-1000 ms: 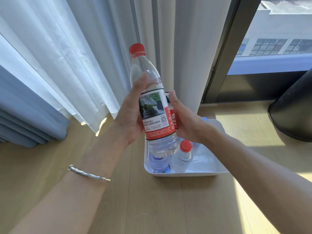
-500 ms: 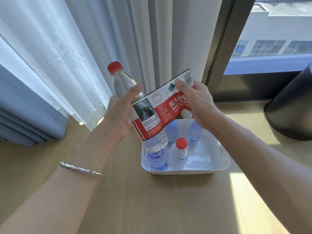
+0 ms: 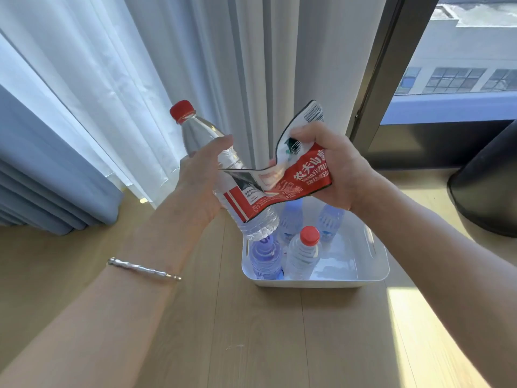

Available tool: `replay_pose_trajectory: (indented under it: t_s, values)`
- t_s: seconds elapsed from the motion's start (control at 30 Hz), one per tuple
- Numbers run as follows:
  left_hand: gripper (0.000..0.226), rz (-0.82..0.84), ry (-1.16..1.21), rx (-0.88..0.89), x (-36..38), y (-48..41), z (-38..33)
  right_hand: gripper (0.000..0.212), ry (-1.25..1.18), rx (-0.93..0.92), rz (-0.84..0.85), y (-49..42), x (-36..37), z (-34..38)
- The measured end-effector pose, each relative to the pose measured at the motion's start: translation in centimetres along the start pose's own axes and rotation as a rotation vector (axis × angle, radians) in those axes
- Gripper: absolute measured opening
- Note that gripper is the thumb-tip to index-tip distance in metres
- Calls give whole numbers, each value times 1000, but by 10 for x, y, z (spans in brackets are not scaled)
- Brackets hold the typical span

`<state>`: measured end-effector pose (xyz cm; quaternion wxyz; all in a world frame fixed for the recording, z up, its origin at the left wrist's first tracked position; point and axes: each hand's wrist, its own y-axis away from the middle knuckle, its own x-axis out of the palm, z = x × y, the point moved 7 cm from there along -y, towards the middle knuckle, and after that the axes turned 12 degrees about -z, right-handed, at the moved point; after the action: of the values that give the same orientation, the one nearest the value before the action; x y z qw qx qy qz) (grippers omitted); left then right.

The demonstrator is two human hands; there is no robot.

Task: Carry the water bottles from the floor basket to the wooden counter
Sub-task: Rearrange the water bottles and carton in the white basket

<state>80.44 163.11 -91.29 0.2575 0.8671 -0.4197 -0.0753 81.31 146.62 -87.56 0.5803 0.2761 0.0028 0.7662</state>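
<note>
My left hand [image 3: 200,180] grips a clear water bottle [image 3: 201,138] with a red cap, tilted left above the basket. My right hand [image 3: 333,169] is closed on the bottle's red and white label [image 3: 282,189], which is peeled most of the way off and crumpled, one end still at the bottle's body. Below stands a white basket [image 3: 375,261] on the wooden floor. Inside it are a small red-capped bottle [image 3: 305,253], a blue-tinted bottle [image 3: 265,256] at the front left and two more blue-tinted bottles [image 3: 327,222] behind.
White sheer curtains [image 3: 140,79] and blue drapes [image 3: 42,177] hang to the left. A dark window frame [image 3: 375,88] stands behind the basket, and a black round object [image 3: 486,186] sits on the floor at the right. Sunlight falls across the floor at the right.
My right hand has pulled the label away from the bottle and bunched it up. The bottle has tipped from upright to leaning left and sits lower.
</note>
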Motion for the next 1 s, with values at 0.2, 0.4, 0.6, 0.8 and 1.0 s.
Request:
replay_pose_trajectory:
  t_s: [0.2, 0.4, 0.6, 0.8, 1.0]
  values:
    - [66, -35, 14, 41, 1, 6, -5, 22, 252, 17, 13, -1, 0, -9]
    - [53, -31, 49, 53, 9, 13, -11, 21, 626, 70, 3, -12, -6, -23]
    - [59, -38, 42, 81, 17, 17, -10, 18, 890, 187, 34, -17, -12, -30]
    - [64, -101, 47, 270, -1, 3, -31, 23, 1149, 195, 39, -14, -44, -27]
    - [69, 141, -412, 594, 31, 23, -15, 58, 754, -148, 19, -9, -15, 30]
